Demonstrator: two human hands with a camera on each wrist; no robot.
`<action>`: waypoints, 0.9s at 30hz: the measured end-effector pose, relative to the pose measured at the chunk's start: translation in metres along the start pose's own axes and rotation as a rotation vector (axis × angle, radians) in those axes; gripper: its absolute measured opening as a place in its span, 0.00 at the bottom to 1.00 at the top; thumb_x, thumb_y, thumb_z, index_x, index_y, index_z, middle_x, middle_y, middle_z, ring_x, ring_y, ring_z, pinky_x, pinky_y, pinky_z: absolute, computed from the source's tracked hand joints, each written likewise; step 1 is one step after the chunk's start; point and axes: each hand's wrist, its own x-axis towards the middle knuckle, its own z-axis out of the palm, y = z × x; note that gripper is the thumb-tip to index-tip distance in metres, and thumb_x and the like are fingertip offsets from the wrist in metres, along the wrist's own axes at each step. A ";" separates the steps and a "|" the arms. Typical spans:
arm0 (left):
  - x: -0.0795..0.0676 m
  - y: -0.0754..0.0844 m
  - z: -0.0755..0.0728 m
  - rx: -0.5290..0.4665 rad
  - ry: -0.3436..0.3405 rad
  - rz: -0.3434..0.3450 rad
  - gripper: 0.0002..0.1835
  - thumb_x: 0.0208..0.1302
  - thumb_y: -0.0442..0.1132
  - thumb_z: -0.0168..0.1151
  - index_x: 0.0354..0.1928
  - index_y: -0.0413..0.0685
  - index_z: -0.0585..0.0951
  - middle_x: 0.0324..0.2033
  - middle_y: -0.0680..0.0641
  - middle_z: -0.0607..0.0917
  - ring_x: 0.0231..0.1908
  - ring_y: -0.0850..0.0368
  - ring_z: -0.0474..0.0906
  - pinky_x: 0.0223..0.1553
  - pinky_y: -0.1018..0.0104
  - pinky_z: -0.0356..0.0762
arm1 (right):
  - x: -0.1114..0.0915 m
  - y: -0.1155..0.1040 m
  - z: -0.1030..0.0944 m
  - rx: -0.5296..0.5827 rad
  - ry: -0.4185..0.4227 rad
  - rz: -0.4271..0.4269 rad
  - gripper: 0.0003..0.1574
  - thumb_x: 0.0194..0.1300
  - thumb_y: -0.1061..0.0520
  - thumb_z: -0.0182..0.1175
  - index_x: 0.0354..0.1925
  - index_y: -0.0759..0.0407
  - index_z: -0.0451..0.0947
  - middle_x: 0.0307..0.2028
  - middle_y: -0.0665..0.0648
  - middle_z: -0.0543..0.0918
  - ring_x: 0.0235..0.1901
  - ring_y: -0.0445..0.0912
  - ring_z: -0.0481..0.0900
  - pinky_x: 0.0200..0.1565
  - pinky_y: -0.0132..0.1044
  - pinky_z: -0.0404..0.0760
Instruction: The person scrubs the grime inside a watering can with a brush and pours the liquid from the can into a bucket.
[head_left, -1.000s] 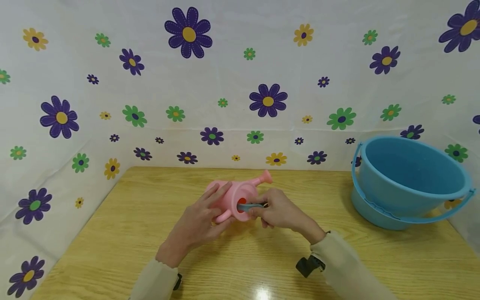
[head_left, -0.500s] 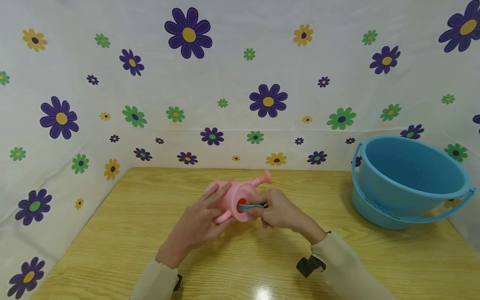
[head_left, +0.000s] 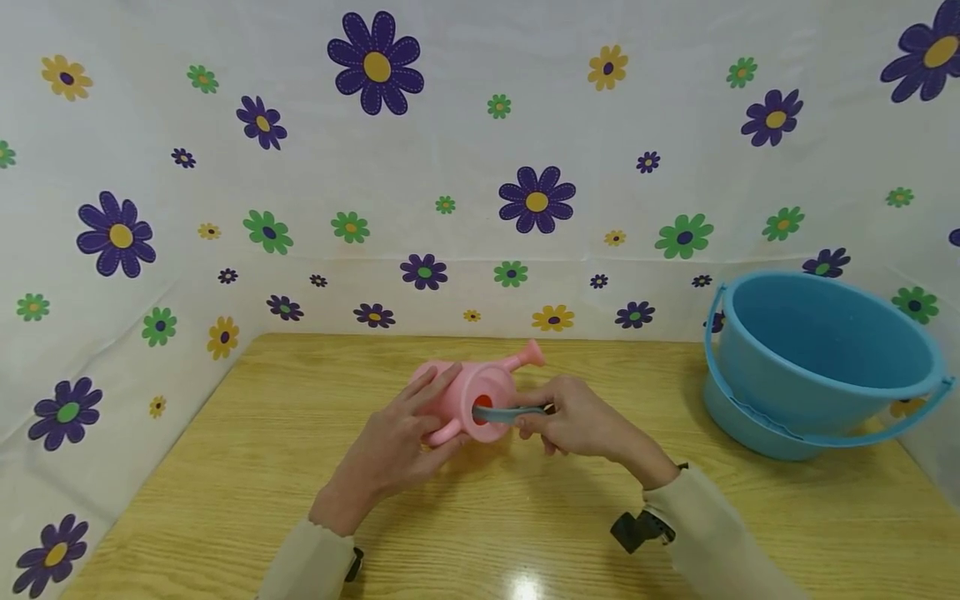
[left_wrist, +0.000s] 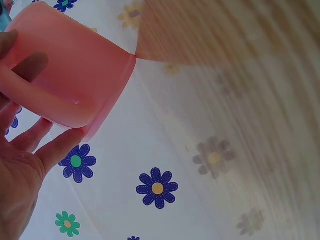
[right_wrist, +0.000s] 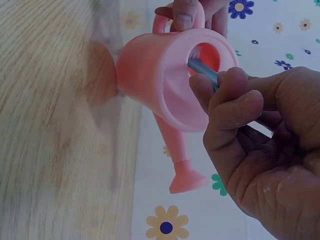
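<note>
A pink watering can (head_left: pixel 452 406) is tilted on the wooden table, its round top opening facing my right hand and its spout (right_wrist: pixel 172 142) pointing away. My left hand (head_left: pixel 390 446) holds it at the handle side, fingers spread over the body and the thumb near the handle (left_wrist: pixel 45 97). My right hand (head_left: pixel 577 421) pinches a slim blue-grey brush (head_left: pixel 506 413) between thumb and fingers. The far end of the brush passes into the opening. Pale bristles show just inside in the right wrist view, and the rest of its head is hidden.
A large blue bucket (head_left: pixel 787 417) with its handle hanging down stands on the right of the wooden table (head_left: pixel 300 408). White cloth with printed flowers (head_left: pixel 450 150) hangs behind the table and along its sides.
My right hand has moved right, drawing the brush partly outward, so more of its length shows outside the opening. My left hand and the watering can have hardly moved.
</note>
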 end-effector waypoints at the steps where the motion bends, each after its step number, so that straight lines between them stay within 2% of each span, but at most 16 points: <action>1: 0.000 0.000 0.000 -0.005 0.000 -0.002 0.21 0.60 0.49 0.75 0.15 0.50 0.80 0.73 0.43 0.73 0.74 0.38 0.66 0.65 0.50 0.78 | 0.000 0.000 -0.001 -0.001 -0.001 -0.001 0.15 0.72 0.62 0.60 0.53 0.62 0.86 0.28 0.53 0.86 0.13 0.41 0.73 0.16 0.26 0.66; 10: -0.001 -0.001 0.001 -0.014 0.012 -0.001 0.20 0.60 0.49 0.76 0.15 0.49 0.81 0.73 0.43 0.72 0.74 0.37 0.66 0.65 0.49 0.77 | -0.003 0.001 -0.005 0.012 0.013 -0.003 0.15 0.71 0.64 0.61 0.54 0.63 0.86 0.27 0.53 0.86 0.13 0.40 0.72 0.15 0.26 0.64; 15: 0.000 -0.002 0.002 -0.012 0.022 0.005 0.21 0.59 0.49 0.76 0.15 0.49 0.81 0.73 0.43 0.72 0.74 0.36 0.67 0.64 0.50 0.77 | -0.003 0.003 -0.007 0.009 0.025 -0.014 0.12 0.71 0.64 0.61 0.49 0.62 0.87 0.27 0.53 0.84 0.15 0.45 0.74 0.15 0.26 0.66; 23: 0.000 -0.003 0.002 -0.018 0.014 -0.009 0.22 0.59 0.48 0.76 0.14 0.49 0.79 0.73 0.43 0.72 0.74 0.37 0.66 0.66 0.49 0.76 | -0.002 0.003 -0.004 -0.024 0.045 -0.079 0.04 0.71 0.66 0.60 0.39 0.61 0.82 0.27 0.54 0.82 0.16 0.43 0.75 0.18 0.28 0.73; 27: -0.001 -0.003 0.001 -0.022 0.013 -0.010 0.20 0.60 0.47 0.76 0.15 0.48 0.81 0.74 0.43 0.72 0.74 0.37 0.66 0.67 0.49 0.74 | -0.002 0.001 0.001 -0.120 0.087 -0.138 0.03 0.71 0.65 0.62 0.39 0.58 0.81 0.27 0.52 0.82 0.19 0.39 0.72 0.21 0.27 0.73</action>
